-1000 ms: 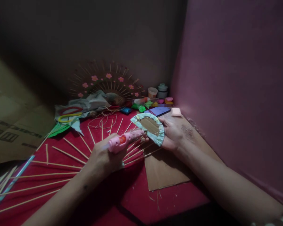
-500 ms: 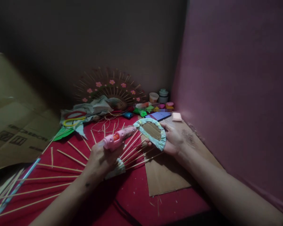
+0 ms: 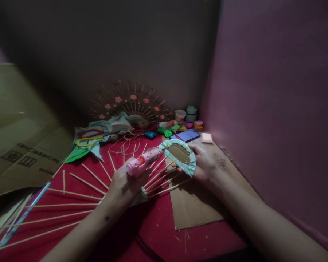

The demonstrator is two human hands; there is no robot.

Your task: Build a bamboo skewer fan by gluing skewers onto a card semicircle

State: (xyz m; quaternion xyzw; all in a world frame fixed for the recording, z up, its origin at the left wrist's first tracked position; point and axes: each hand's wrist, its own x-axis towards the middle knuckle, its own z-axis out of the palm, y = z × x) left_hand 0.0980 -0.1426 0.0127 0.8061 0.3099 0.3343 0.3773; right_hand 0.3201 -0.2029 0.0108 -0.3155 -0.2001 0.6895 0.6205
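My left hand (image 3: 127,191) is wrapped round a pink hot glue gun (image 3: 143,162), whose nozzle points right and meets the left end of a half-round cardboard piece (image 3: 180,153). Pale blue-green fabric covers that piece's rim, with bare brown cardboard in its middle. Gripping its right edge is my right hand (image 3: 203,162), thumb on top and fingers partly hidden underneath. Below the glue gun, thin wooden sticks (image 3: 90,174) fan out on the red cloth from a pale fabric-covered base (image 3: 140,196), which my left hand and forearm partly hide.
A flat cardboard sheet (image 3: 196,207) lies under my right arm. Behind are a phone (image 3: 185,136), scissors (image 3: 90,141) with red and yellow handles, clay packets (image 3: 168,127), a cup (image 3: 180,115) and a flowered stick fan (image 3: 132,103). A cardboard box (image 3: 24,138) stands left.
The whole view has shifted slightly, so everything sits a little farther right and lower. The nozzle stays at the left end of the half-round piece; both grips are unchanged.
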